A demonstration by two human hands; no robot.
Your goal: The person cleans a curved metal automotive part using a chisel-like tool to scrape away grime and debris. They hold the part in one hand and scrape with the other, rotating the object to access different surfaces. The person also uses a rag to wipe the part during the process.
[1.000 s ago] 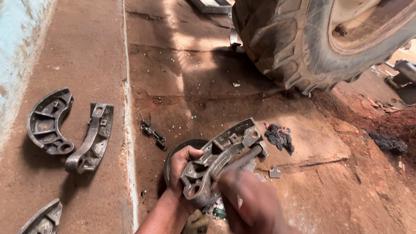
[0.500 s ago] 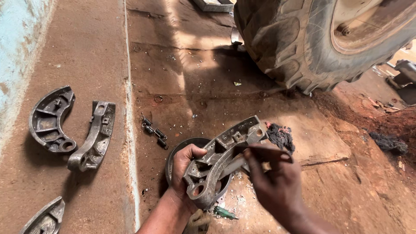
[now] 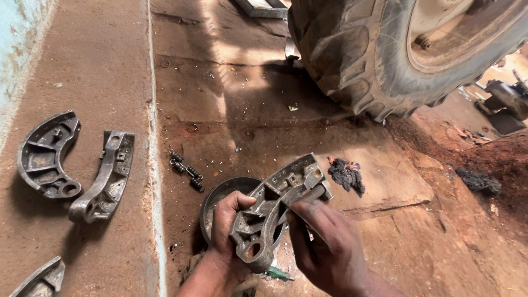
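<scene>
- Head view: a curved, grimy grey metal brake shoe point(image 3: 275, 212) was clasped by left hand point(image 3: 226, 231); right hand point(image 3: 324, 242) pinched its web.
- Three more shoes point(image 3: 102, 176) lay on the ground; one tyre point(image 3: 396, 49).

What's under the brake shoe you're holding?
A round metal pan sits on the ground beneath the brake shoe, held by left hand and right hand. Shoe and hands hide the pan's inside.
</scene>
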